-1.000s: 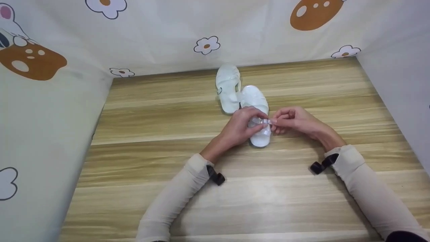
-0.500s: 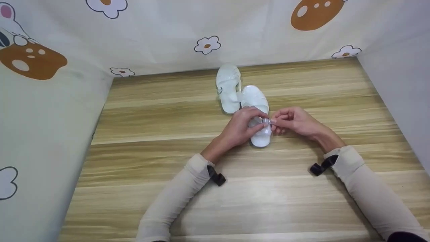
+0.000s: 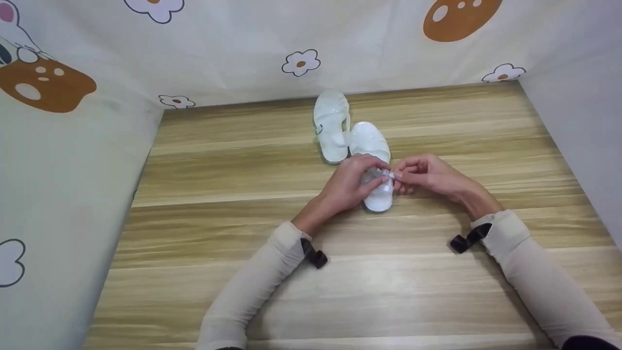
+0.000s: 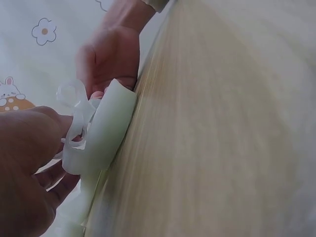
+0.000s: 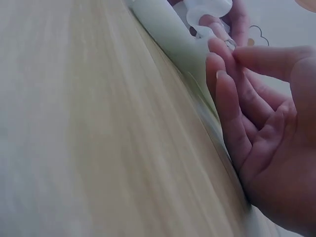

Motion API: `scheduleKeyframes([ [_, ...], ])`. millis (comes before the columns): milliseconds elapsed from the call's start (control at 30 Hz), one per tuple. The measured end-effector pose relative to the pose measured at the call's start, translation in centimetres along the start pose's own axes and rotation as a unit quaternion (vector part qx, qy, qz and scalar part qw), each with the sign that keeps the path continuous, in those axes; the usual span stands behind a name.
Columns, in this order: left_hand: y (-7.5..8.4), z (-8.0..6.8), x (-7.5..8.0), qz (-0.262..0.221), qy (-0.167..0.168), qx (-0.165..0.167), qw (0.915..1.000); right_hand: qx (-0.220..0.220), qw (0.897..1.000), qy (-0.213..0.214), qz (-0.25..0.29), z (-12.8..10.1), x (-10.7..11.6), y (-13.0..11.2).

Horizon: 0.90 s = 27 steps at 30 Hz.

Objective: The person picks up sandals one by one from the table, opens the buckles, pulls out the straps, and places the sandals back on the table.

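Observation:
Two white sandals lie on the wood-grain surface in the head view. My left hand (image 3: 347, 182) reaches over the heel half of the nearer sandal (image 3: 368, 138), its thumb and fingers pinching the ankle strap (image 4: 78, 116). From the other side, my right hand (image 3: 430, 177) pinches the strap's end between thumb and forefinger. A small shiny buckle (image 5: 230, 44) shows at those fingertips in the right wrist view; its exact fastening is hard to make out. Just behind and to the left rests the other sandal (image 3: 330, 121), touched by neither hand.
The wood-grain surface (image 3: 233, 233) runs beneath both forearms. A printed cloth wall (image 3: 233, 53) rises close behind the farther sandal, with side walls at left and right (image 3: 573, 116). Each wrist carries a small black camera mount.
The strap piece between the hands has shifted slightly right, and less of its shiny part shows. Both hands keep their grip nearly in place; the sandals stay put.

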State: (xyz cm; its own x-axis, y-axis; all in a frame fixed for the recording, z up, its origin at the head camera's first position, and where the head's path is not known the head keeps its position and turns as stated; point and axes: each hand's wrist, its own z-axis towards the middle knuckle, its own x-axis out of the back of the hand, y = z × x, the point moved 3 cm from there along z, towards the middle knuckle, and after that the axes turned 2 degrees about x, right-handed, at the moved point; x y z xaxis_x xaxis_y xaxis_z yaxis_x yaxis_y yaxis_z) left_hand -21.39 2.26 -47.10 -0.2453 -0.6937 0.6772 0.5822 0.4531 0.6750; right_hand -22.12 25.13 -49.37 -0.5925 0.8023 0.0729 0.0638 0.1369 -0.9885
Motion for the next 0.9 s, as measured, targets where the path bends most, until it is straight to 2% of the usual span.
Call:
scheduleKeyframes([
  [433, -0.03, 0.1, -0.05, -0.006, 0.01, -0.015, 0.9998, 0.01, 1.0, 0.016, -0.005, 0.19, -0.63, 0.09],
  [900, -0.11, 0.13, 0.12, -0.014, 0.03, -0.005, 0.9994, 0.016, 1.0, 0.014, -0.021, 0.31, -0.61, -0.02],
])
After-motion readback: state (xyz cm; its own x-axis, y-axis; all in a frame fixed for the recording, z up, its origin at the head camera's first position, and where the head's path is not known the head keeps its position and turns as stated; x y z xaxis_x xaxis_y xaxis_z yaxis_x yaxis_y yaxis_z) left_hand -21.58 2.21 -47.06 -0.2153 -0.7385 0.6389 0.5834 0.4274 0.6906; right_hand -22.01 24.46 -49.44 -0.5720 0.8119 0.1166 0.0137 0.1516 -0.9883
